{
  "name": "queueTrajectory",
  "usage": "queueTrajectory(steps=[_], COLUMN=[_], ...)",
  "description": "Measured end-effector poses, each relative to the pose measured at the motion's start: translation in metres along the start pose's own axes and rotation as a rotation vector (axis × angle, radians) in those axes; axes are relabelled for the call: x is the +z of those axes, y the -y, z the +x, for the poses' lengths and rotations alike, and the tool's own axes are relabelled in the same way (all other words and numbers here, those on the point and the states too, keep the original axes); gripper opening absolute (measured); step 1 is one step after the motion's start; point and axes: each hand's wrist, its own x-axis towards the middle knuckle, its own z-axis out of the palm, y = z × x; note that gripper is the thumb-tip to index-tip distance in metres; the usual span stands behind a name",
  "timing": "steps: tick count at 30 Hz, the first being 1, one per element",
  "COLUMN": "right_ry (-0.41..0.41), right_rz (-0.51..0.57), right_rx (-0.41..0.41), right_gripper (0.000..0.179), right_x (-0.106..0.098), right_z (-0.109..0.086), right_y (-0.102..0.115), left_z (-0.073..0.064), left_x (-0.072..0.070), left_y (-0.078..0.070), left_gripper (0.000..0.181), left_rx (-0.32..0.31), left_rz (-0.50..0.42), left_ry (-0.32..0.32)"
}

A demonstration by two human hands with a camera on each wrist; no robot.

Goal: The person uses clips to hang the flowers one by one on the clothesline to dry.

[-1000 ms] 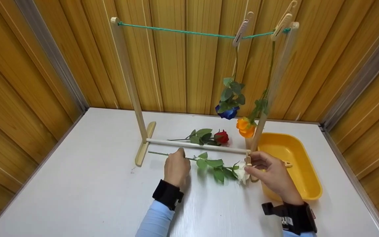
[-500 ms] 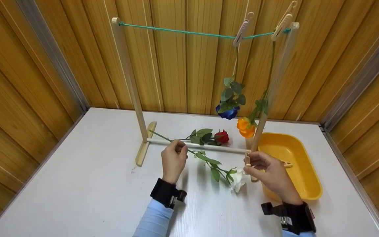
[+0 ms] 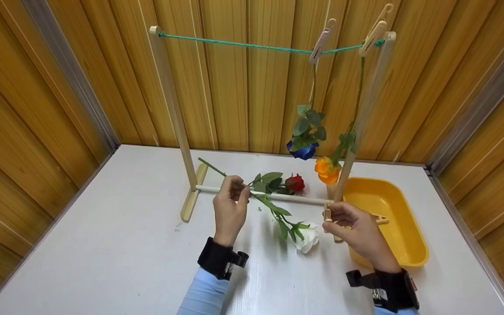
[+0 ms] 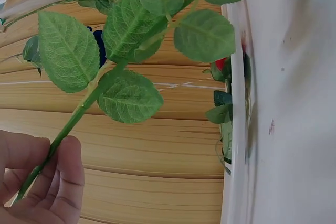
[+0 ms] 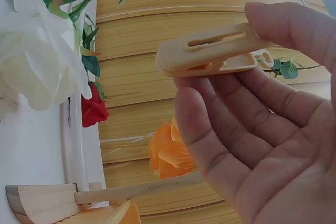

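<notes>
My left hand (image 3: 230,210) pinches the green stem of a white rose (image 3: 306,238) between thumb and fingers. The stem's cut end points up and left, and the bloom hangs lower on the right. In the left wrist view, broad green leaves (image 4: 68,51) fan out beyond the fingertips. My right hand (image 3: 363,232) holds a beige clothespin (image 5: 210,51) by its handle end, thumb on one side and fingers on the other, beside the rack's right post. A blue rose (image 3: 303,148) and an orange rose (image 3: 327,169) hang head down from the green cord (image 3: 234,43), each under a clothespin.
A red rose (image 3: 295,183) lies on the white table (image 3: 116,245) behind the rack's bottom bar (image 3: 300,198). To the right stands a yellow basin (image 3: 403,218) with a clothespin (image 3: 381,218) inside. The rack's left post (image 3: 175,109) rises beside my left hand.
My left hand has lifted the white rose off the table, tilting its stem end up and drawing the bloom left, away from my right hand. The right hand with the clothespin has barely moved.
</notes>
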Motion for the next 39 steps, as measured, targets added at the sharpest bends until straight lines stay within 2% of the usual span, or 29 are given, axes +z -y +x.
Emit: queueTrajectory(steps=[6, 9, 11, 16, 20, 30, 39], right_ry=[0.003, 0.003, -0.003, -0.030, -0.026, 0.043, 0.066], right_rz=[0.007, 0.017, 0.018, 0.015, 0.006, -0.058, -0.063], right_rx=[0.014, 0.000, -0.031, -0.119, -0.145, -0.173, -0.254], right_gripper=[0.031, 0.032, 0.032, 0.030, 0.030, 0.034, 0.030], right_x=[0.001, 0.002, 0.002, 0.000, -0.004, -0.015, -0.022], right_z=[0.001, 0.002, 0.004, 0.012, 0.022, 0.046, 0.065], right_y=[0.003, 0.005, 0.006, 0.011, 0.017, 0.038, 0.064], left_z=[0.001, 0.002, 0.002, 0.004, 0.007, 0.028, 0.059], left_x=[0.000, 0.001, 0.000, -0.004, -0.007, -0.009, -0.006], left_y=[-0.006, -0.007, -0.009, -0.013, -0.015, -0.026, -0.049], left_gripper=[0.016, 0.019, 0.022, 0.026, 0.030, 0.030, 0.030], left_rx=[0.071, 0.086, 0.067, -0.031, -0.071, -0.058, 0.090], left_rz=[-0.010, -0.031, -0.054, -0.120, -0.145, -0.107, 0.040], left_ry=[-0.034, -0.054, -0.067, -0.072, -0.034, 0.106, 0.220])
